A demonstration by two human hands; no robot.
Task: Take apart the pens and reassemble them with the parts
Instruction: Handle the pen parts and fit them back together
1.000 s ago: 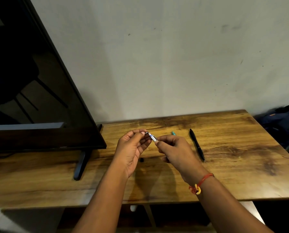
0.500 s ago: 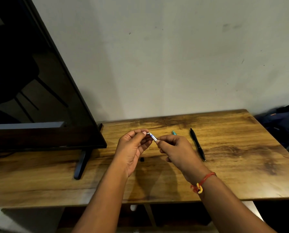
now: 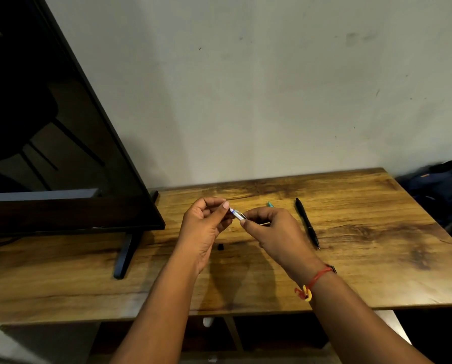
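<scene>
Both hands meet above the middle of the wooden table. Between them is a short white and silver pen part. My left hand pinches its left tip with thumb and forefinger. My right hand grips its right end, and the rest of the part is hidden in that fist. A whole black pen lies on the table just right of my right hand. A teal pen piece peeks out behind my right hand. A small black bit lies on the table under my hands.
A large dark television stands on the table's left half, its black foot reaching toward the front. A grey wall closes the back. A dark blue bag lies beyond the table's right edge.
Almost nothing differs: both hands stay on the same small pen part, with only slight finger shifts at its tip.
</scene>
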